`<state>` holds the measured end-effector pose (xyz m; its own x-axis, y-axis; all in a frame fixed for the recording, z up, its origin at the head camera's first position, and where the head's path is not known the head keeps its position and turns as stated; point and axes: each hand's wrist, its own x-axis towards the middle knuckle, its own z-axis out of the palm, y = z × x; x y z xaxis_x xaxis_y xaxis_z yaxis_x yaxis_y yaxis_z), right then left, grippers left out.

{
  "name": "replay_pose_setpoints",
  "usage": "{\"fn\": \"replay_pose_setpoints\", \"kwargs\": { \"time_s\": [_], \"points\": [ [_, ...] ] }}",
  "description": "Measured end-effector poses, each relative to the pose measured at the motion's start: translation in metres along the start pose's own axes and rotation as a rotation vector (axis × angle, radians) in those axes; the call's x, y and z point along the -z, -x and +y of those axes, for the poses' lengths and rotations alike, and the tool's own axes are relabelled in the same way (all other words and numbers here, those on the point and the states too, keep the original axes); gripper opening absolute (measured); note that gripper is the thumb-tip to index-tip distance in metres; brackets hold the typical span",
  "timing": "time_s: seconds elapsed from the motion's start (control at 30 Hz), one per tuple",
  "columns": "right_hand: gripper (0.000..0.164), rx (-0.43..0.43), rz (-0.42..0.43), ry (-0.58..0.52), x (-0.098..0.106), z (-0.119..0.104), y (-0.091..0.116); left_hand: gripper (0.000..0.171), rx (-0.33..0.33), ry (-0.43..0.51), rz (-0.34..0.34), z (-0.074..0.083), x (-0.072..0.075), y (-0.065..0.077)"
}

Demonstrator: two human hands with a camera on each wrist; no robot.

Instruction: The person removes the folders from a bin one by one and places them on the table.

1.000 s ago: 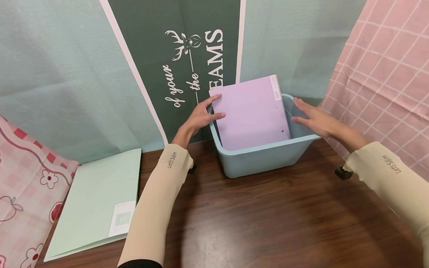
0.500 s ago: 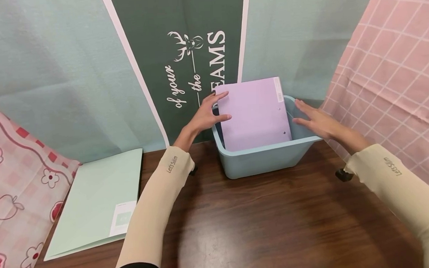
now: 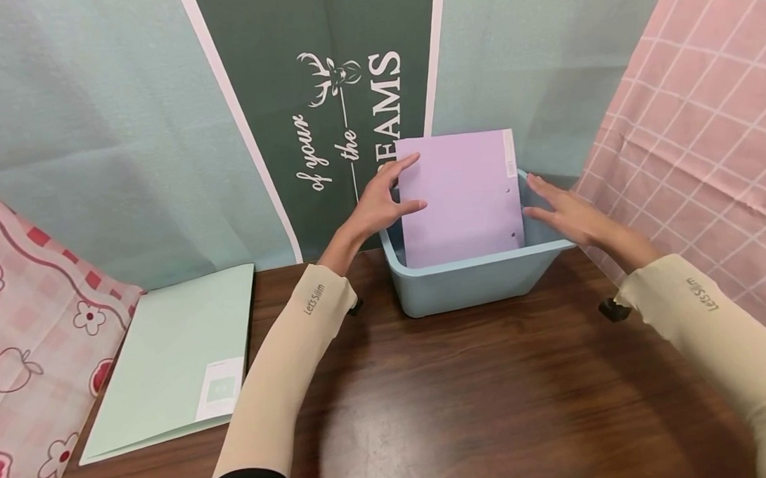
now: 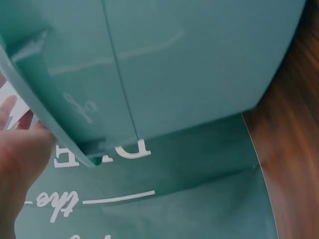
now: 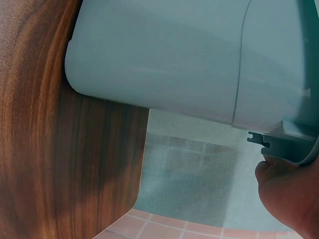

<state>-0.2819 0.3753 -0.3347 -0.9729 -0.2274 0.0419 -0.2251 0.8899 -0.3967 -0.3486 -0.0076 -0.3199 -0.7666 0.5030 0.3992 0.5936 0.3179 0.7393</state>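
A purple file folder point(image 3: 460, 194) with a white label and two small rivets stands nearly upright in the light blue plastic bin point(image 3: 473, 288), its top above the rim. At its left edge my left hand point(image 3: 382, 200) grips the folder, with thumb and forefinger on the front face and the other fingers mostly hidden. My right hand point(image 3: 568, 211) holds the bin's right end, thumb and forefinger reaching over the rim; in the right wrist view, curled fingers point(image 5: 279, 174) show beneath the rim. The bin's wall point(image 4: 199, 64) fills much of the left wrist view.
A pale green folder point(image 3: 178, 352) with a white label lies on the dark wooden table point(image 3: 458, 391) at the left. Behind hangs a green curtain point(image 3: 312, 30) with white lettering. Pink patterned cloths border both sides, the checked cloth point(image 3: 702, 122) close to my right hand.
My left hand has moved right together with the purple folder, which now stands straighter and a little further right in the bin. My right hand and the bin have hardly moved.
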Motion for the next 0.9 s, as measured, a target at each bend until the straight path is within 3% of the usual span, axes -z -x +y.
{"fn": "replay_pose_setpoints", "kwargs": {
  "time_s": [0.27, 0.43, 0.7, 0.9],
  "points": [
    [0.079, 0.010, 0.002, 0.001, 0.001, -0.002, 0.000, 0.085, 0.022, 0.178, 0.021, 0.008, -0.011, 0.003],
    [0.079, 0.002, -0.002, 0.004, 0.001, -0.002, 0.000, 0.085, 0.021, 0.235, 0.011, 0.006, -0.015, 0.004],
    [0.079, -0.006, -0.003, -0.006, 0.000, -0.001, 0.001, 0.089, 0.078, 0.204, -0.160, 0.011, -0.014, 0.001],
    [0.079, -0.004, 0.001, 0.000, 0.001, -0.004, 0.001, 0.078, 0.106, 0.156, -0.095, 0.013, -0.016, 0.000]
  ]
}}
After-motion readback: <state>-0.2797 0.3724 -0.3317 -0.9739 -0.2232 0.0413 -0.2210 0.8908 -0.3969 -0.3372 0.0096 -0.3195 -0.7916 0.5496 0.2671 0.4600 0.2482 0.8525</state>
